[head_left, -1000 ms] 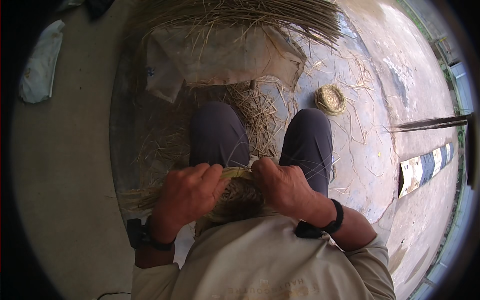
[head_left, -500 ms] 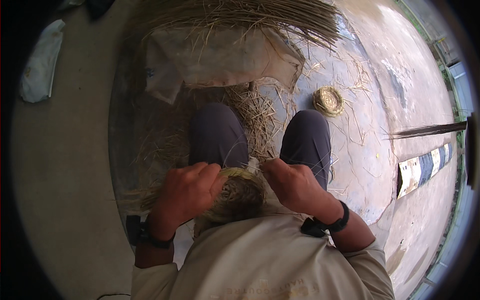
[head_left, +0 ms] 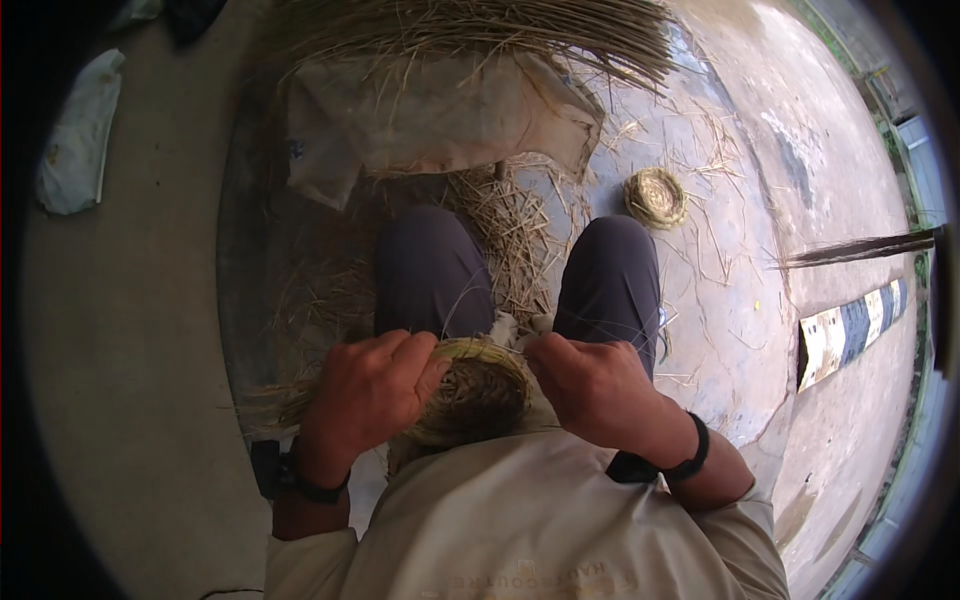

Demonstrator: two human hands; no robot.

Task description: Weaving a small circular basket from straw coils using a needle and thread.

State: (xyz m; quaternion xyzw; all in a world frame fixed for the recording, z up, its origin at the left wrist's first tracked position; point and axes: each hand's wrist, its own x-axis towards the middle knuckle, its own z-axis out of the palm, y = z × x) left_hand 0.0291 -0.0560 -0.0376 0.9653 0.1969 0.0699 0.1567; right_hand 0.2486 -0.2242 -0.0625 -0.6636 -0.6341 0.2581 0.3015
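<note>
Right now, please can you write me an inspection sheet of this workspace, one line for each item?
Surface: bare concrete ground, strewn with loose straw.
Job's things: a round coiled straw basket piece above the lap, between both hands.
Clutter: a straw bundle at the top, a pale sack below it, a small finished straw coil on the ground, a pale cloth at the left.
Hands: left hand grips the basket's left edge; right hand pinches its rim at the right.
Cables: nothing seen.
Surroundings: a striped kerb at the right.
</note>
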